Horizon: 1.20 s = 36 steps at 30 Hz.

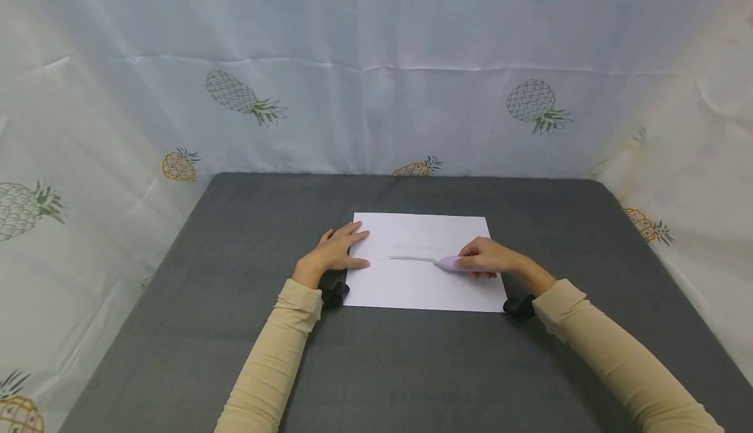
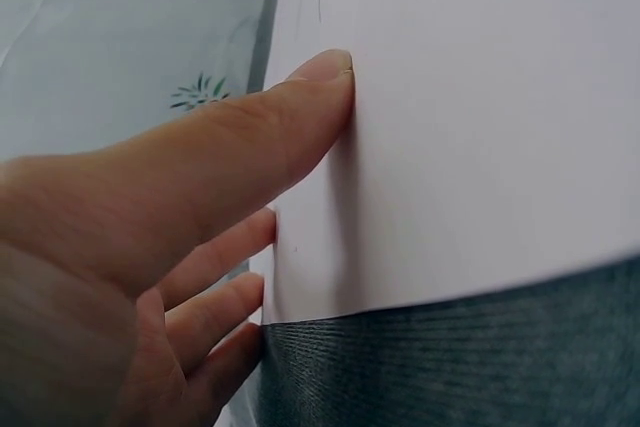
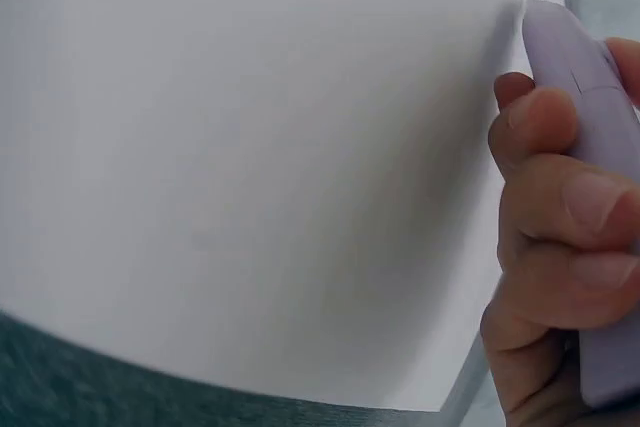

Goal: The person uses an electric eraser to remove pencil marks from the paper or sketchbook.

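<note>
A white sheet of paper (image 1: 423,292) lies flat on the dark grey table. My left hand (image 1: 338,250) rests over the sheet's left edge with its fingers spread; in the left wrist view the thumb (image 2: 310,112) lies above the paper. On the right side, my right hand (image 1: 487,256) grips a lilac, thick-handled tool (image 1: 450,263) with a narrow tip, its exact kind unclear. Its tip meets the sheet near the middle, at the right end of thin grey lines (image 1: 408,258). The right wrist view shows curled fingers around the smooth lilac tool (image 3: 580,77).
The dark grey tabletop (image 1: 412,367) extends around the sheet on all sides. White curtains printed with pineapples (image 1: 365,112) hang behind the table and along both sides. A black strap piece (image 1: 335,294) sits at the left wrist, another black piece (image 1: 519,309) at the right.
</note>
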Motion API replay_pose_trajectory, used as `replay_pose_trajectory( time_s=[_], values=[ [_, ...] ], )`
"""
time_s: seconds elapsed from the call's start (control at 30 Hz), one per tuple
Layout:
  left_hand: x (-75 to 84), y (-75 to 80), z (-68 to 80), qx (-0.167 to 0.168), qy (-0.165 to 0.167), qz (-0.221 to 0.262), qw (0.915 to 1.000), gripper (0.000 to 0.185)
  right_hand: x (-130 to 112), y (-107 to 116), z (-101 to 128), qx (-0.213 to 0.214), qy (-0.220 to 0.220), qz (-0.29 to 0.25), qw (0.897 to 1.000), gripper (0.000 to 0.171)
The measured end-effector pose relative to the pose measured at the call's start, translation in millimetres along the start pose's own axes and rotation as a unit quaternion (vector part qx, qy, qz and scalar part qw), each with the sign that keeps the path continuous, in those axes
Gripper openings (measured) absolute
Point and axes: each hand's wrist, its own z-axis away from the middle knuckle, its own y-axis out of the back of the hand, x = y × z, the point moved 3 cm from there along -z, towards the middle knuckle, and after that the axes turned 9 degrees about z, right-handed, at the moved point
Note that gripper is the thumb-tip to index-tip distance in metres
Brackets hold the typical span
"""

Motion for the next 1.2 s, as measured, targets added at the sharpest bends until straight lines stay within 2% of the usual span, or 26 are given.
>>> replay_pose_trajectory(
  time_s=[0.33, 0.8, 0.97, 1.2],
  values=[
    [2.1, 1.6, 0.9, 0.000, -0.003, 0.001, 1.0000, 0.074, -2.4, 0.4, 1.5, 0.034, -0.011, 0.008, 0.999, 0.029],
    [3.7, 1.6, 1.9, 0.003, -0.006, -0.002, 1.0000, 0.073, -1.7, 0.8, 1.5, 0.048, -0.005, 0.014, 0.999, 0.028],
    [3.9, 2.3, 2.6, 0.003, -0.006, 0.000, 1.0000, 0.073, -1.4, -0.4, 2.5, 0.026, -0.001, 0.010, 1.000, 0.029],
    [4.5, 2.5, 3.4, 0.005, -0.009, -0.001, 0.9999, 0.074, -7.7, 1.9, 6.9, -0.048, 0.004, -0.029, 0.998, 0.027]
  ],
)
